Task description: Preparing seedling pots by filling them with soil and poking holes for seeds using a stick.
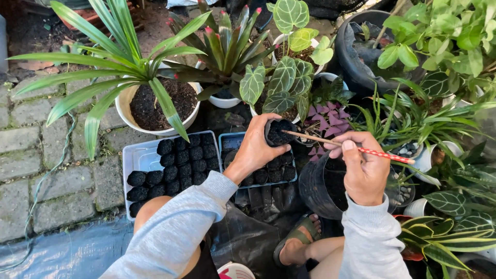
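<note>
1. The left hand (257, 147) is closed around a small black nursery bag (279, 132) filled with dark soil, holding it upright with its mouth open to the camera, so the soil surface is easy to reach.
2. The right hand (365, 168) pinches a thin red-and-white stick (347, 146) between thumb and fingers, much as one holds a pencil. The stick's bare wooden tip rests at the soil in the bag's mouth.
3. The two hands are apart, joined only by the stick reaching across from the right hand to the bag.
4. The bag is held in the air above a blue tray (231, 140), which carries more filled bags packed close together.
5. Just left of it, a white tray (138, 157) holds further rows of filled black bags (178, 163), set side by side so they prop each other upright. Its left part is bare.
6. Below the right hand stands a large black pot (319, 188), tilted toward the person, its inside dark.
7. The person crouches on grey paving (57, 155); a sandalled foot (299, 240) shows between the grey sleeves.
8. Potted plants crowd the far side: a long-leaved plant in a white pot (155, 111), a red-tipped bromeliad (227, 49) and a veined-leaf plant (284, 77).
</note>
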